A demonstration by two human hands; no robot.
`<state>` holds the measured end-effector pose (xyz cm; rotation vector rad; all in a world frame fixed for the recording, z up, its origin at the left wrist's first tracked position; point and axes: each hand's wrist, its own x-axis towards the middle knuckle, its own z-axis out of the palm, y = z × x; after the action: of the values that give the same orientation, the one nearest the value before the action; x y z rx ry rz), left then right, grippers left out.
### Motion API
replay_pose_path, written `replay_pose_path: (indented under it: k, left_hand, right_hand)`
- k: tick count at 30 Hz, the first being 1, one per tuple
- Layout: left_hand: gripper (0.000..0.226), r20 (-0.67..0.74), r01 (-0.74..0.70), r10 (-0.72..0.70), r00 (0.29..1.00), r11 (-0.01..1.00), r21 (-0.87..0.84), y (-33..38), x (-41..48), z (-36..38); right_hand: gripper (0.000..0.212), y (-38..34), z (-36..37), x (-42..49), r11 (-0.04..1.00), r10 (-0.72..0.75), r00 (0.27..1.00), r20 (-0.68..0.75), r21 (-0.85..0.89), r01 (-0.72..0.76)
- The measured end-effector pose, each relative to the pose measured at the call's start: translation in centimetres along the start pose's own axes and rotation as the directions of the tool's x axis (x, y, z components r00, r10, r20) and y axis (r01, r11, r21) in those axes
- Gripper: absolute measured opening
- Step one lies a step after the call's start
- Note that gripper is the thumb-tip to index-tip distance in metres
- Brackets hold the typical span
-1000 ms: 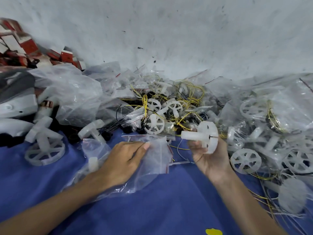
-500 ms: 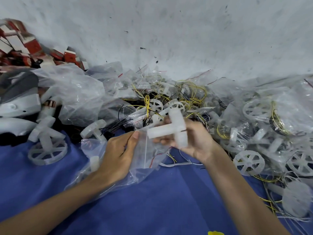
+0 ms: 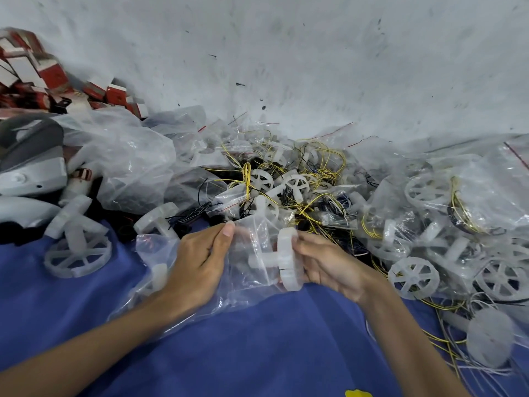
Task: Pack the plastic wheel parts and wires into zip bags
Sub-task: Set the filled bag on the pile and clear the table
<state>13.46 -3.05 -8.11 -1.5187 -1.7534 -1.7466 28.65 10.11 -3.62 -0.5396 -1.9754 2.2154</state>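
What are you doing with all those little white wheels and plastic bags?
A person is packing toy parts. The left hand pinches the mouth of a clear zip bag open, and the right hand holds a white wheel part at the opening, its stem pointing into the bag. Behind them, a pile of wheels and yellow wires waits on the blue cloth. Filled bags lie to the right.
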Motion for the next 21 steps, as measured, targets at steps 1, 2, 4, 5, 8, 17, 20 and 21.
replay_pose_path:
  k: [1, 2, 4, 5, 8, 17, 20, 21]
  left_hand:
    - [0.029, 0.004, -0.017, 0.017, 1.000, 1.000, 0.003, 0.1, 0.0, 0.0]
    - [0.030, 0.004, -0.033, 0.033, 0.999, 0.999, 0.006, 0.1, 0.1, -0.1]
    - [0.033, 0.002, -0.053, 0.053, 0.999, 0.999, 0.005, 0.2, 0.1, 0.0]
    - [0.034, 0.003, -0.061, 0.061, 0.998, 0.998, 0.001, 0.3, 0.1, -0.1]
    - [0.035, 0.010, -0.076, 0.076, 0.997, 0.997, 0.007, 0.4, 0.2, -0.1]
    - [0.031, 0.021, -0.066, 0.066, 0.998, 0.998, -0.025, 0.5, 0.3, -0.3]
    - [0.040, 0.023, -0.026, 0.028, 0.999, 0.998, -0.054, 0.2, 0.3, -0.2]
    - [0.040, 0.023, -0.009, 0.011, 1.000, 0.998, -0.066, 0.1, 0.3, -0.2]
  right_hand:
    - [0.035, 0.2, 0.0, 0.0, 1.000, 0.004, 1.000, -0.006, -0.009, -0.004]
    - [0.035, 0.4, 0.1, -0.1, 1.000, 0.008, 1.000, -0.013, -0.020, -0.008]
    - [0.034, 0.7, 0.3, -0.2, 1.000, 0.010, 0.999, -0.031, -0.025, -0.010]
    - [0.033, 0.9, 0.4, -0.2, 1.000, 0.005, 0.999, -0.037, -0.023, -0.006]
    - [0.033, 1.2, 0.7, -0.3, 1.000, -0.008, 0.998, -0.056, -0.026, 0.007]
    - [0.039, 2.7, 0.7, -0.9, 0.999, -0.026, 0.995, -0.091, -0.034, 0.023]
    - [0.037, 2.8, 1.0, -1.2, 0.997, -0.057, 0.992, -0.115, -0.057, 0.051]
    - [0.038, 2.8, 1.1, -1.3, 0.993, -0.078, 0.988, -0.134, -0.093, 0.066]
